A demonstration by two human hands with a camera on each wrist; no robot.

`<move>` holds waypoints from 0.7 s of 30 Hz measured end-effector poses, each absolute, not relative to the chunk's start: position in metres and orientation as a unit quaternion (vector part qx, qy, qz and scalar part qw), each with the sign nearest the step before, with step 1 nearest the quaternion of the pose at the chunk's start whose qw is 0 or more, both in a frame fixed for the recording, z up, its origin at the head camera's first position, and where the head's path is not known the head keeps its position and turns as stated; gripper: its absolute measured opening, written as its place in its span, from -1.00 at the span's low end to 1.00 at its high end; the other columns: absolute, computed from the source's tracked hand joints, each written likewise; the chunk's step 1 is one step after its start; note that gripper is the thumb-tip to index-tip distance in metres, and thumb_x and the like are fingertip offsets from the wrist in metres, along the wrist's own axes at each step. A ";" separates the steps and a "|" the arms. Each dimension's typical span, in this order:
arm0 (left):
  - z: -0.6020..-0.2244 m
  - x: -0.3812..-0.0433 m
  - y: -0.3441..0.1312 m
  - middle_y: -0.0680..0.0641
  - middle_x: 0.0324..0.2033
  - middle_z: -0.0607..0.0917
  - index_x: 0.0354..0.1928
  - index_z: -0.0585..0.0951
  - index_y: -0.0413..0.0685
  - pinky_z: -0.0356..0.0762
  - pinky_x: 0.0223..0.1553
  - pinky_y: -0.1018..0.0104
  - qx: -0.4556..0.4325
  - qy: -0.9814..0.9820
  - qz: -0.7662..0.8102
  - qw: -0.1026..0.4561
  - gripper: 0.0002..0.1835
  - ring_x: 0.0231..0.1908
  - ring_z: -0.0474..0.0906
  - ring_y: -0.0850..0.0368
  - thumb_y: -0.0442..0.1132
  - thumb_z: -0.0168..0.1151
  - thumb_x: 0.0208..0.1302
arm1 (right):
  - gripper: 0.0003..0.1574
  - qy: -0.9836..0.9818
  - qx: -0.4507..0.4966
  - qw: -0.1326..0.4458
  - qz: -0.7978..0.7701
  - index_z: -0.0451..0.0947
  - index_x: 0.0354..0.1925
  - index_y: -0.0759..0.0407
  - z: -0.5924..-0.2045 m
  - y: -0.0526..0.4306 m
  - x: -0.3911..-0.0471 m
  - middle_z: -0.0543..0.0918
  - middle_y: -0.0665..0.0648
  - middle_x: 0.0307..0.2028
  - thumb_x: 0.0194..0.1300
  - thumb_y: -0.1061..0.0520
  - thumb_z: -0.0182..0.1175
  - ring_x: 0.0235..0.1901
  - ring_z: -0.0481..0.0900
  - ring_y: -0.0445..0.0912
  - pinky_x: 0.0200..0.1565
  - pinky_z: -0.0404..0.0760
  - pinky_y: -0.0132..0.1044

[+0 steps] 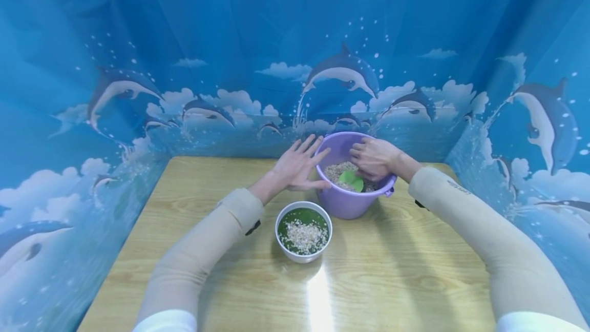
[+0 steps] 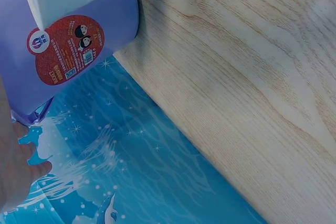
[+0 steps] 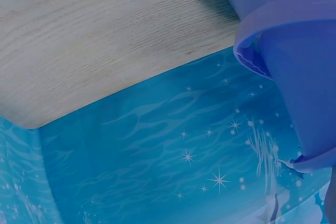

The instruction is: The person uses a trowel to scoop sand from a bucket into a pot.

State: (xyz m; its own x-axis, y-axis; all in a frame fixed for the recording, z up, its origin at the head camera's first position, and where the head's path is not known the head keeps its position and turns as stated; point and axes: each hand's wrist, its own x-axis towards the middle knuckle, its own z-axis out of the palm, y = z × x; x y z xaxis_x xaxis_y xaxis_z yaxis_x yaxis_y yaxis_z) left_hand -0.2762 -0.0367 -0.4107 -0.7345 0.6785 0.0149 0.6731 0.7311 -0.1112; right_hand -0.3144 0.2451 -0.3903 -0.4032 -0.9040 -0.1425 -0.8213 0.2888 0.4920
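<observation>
Frame centre: left hand [image 1: 298, 167] is spread beside purple bucket [image 1: 346, 205] | right hand [image 1: 375, 159] is curled on green scoop [image 1: 350, 181] in grain [image 1: 334, 170] | scoop is best kept level, bucket steadied

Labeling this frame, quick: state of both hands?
Left hand: open, holding nothing, beside the purple bucket.
Right hand: closed, apparently holding the green scoop inside it.

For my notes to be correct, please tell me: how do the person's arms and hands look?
The left hand and right hand wear no gloves. The long sleeves are beige, with white cloth higher up. The right sleeve has a small dark marking near its end, too small to read. A black piece shows beneath each sleeve's end.
</observation>
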 end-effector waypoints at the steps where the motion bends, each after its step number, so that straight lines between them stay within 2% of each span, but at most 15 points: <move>1: -0.411 -0.276 -0.037 -0.22 0.72 -0.09 0.72 -0.02 0.11 0.04 0.69 -0.24 -0.364 -0.930 0.049 0.028 0.14 0.72 -0.18 -0.21 0.67 -0.17 0.33 | -0.45 -0.799 0.540 0.083 -0.249 0.63 -0.23 0.12 -0.391 0.245 -0.314 0.66 0.12 -0.28 0.44 -0.33 0.21 -0.24 0.60 0.02 -0.16 0.67 -0.06; 21: -0.410 -0.276 -0.036 -0.21 0.72 -0.08 0.72 -0.02 0.12 0.02 0.70 -0.23 -0.362 -0.931 0.049 0.025 0.14 0.72 -0.18 -0.21 0.67 -0.18 0.33 | -0.50 -0.810 0.541 0.104 -0.199 0.62 -0.29 0.08 -0.387 0.250 -0.309 0.62 0.07 -0.35 0.46 -0.30 0.20 -0.30 0.59 -0.01 -0.20 0.70 -0.06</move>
State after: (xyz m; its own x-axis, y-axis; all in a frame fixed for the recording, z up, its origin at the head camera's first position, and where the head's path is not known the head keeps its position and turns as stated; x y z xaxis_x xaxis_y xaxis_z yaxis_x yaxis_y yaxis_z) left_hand -0.2757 -0.0363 -0.4099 -0.7371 0.6757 0.0118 0.6707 0.7336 -0.1095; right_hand -0.3091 0.2505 -0.3869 -0.3926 -0.9185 -0.0479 -0.8360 0.3346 0.4350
